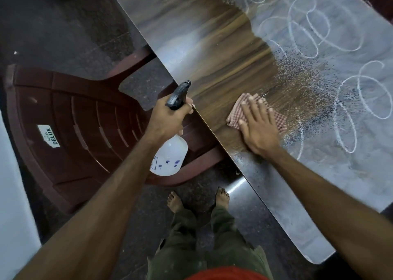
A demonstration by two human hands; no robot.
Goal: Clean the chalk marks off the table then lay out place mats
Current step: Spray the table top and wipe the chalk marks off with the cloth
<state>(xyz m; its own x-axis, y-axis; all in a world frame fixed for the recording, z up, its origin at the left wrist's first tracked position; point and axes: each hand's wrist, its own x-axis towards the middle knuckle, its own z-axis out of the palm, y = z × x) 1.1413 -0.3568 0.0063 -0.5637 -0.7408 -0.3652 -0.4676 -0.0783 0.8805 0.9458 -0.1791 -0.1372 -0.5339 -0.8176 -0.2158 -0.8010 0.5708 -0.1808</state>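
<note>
The right hand (258, 128) presses flat, fingers straight, on the cloth (276, 118) beside the chalk marks (319, 30) on the surface (212, 45), while the left hand (170, 115) grips the bottle (170, 156) off its edge.

Single head-worn view, looking steeply down, close over table (212, 52) edge, floor (63, 24) at left

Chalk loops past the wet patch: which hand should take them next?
Right, probably. The right hand lies flat on the checked cloth at the edge of the sprayed patch, nearest the chalk loops. The left hand grips the spray bottle off the table.
</note>
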